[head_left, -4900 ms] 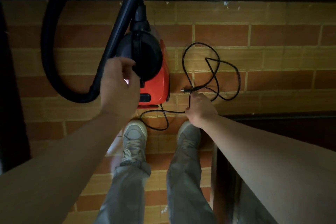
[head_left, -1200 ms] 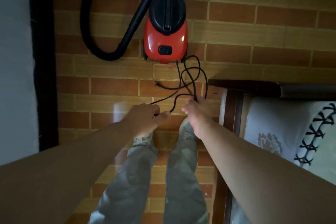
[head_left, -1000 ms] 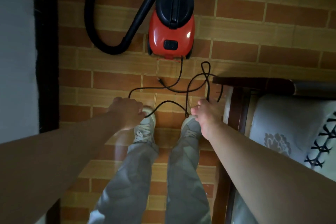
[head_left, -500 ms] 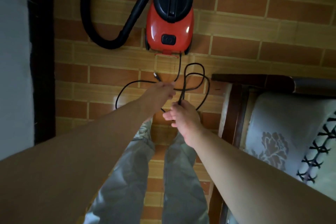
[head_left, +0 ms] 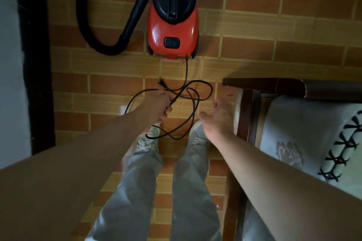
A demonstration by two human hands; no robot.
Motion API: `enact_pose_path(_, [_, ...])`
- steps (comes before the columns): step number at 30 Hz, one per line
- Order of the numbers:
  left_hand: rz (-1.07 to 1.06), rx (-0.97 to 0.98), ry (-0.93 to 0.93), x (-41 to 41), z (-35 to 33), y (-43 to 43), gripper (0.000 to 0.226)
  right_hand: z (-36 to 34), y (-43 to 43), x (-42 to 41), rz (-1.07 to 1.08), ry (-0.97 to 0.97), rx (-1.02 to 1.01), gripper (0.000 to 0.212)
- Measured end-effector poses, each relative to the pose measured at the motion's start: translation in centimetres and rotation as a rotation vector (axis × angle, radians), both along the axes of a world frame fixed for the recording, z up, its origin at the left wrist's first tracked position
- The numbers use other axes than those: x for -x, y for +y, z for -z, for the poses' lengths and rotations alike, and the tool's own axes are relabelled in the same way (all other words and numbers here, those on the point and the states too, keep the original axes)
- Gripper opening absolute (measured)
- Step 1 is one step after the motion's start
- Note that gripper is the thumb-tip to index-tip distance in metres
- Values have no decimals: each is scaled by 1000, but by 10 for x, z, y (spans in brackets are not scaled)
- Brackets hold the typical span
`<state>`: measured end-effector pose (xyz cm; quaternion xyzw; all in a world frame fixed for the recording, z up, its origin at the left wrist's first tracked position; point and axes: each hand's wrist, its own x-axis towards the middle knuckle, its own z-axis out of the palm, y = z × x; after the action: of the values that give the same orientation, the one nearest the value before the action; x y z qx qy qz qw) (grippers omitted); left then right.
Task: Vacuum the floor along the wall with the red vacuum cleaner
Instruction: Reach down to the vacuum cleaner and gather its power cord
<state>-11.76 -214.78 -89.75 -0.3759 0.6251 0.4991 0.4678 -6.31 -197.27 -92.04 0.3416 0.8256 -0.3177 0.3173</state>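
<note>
The red vacuum cleaner (head_left: pixel 173 31) with a black top stands on the brick-pattern floor ahead of my feet. Its thick black hose (head_left: pixel 98 41) curves off to the left. A thin black power cord (head_left: pixel 193 101) runs from its rear and lies in tangled loops between the vacuum and my shoes; the plug (head_left: pixel 161 83) points toward the vacuum. My left hand (head_left: pixel 158 103) grips a bunch of the cord just behind the plug. My right hand (head_left: pixel 219 117) hovers to the right of the loops, fingers loosely spread, holding nothing.
A dark wooden chair (head_left: pixel 248 107) with a pale patterned cushion (head_left: pixel 305 135) stands close on the right. A black skirting strip (head_left: pixel 35 64) and a pale wall (head_left: pixel 9 64) run along the left. My two shoes stand below the cord.
My right hand has let go of the cord and moved off to the right, opening. My left hand stays closed on the cord near the plug; the loops have dropped toward my shoes.
</note>
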Motion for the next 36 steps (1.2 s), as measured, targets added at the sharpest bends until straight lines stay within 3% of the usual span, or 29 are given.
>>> enact_pose_path(4, [30,-25,-67,-13,2,-13,35,16,9,17,-71,-53,10,104])
enact_pose_path(7, [52,-58,-80,-18,5,-19,36,27,6,27,-99,-75,67,114])
enact_pose_path(13, [-54,-162,-38,-21,0,-23,31,40,-1,32,1,-249,252,68])
enact_pose_path(18, [-133,-141,52,-24,0,-20,30,40,-10,21,157,-239,275,18])
enact_pose_path(23, [-139,33,57,-21,11,-6,31,33,-10,18,368,-190,356,18])
enact_pose_path(27, [-127,95,89,-25,15,0,17,32,-6,11,335,-223,374,26])
enact_pose_path(36, [-253,44,106,-29,18,2,14,39,-18,6,572,-375,455,19])
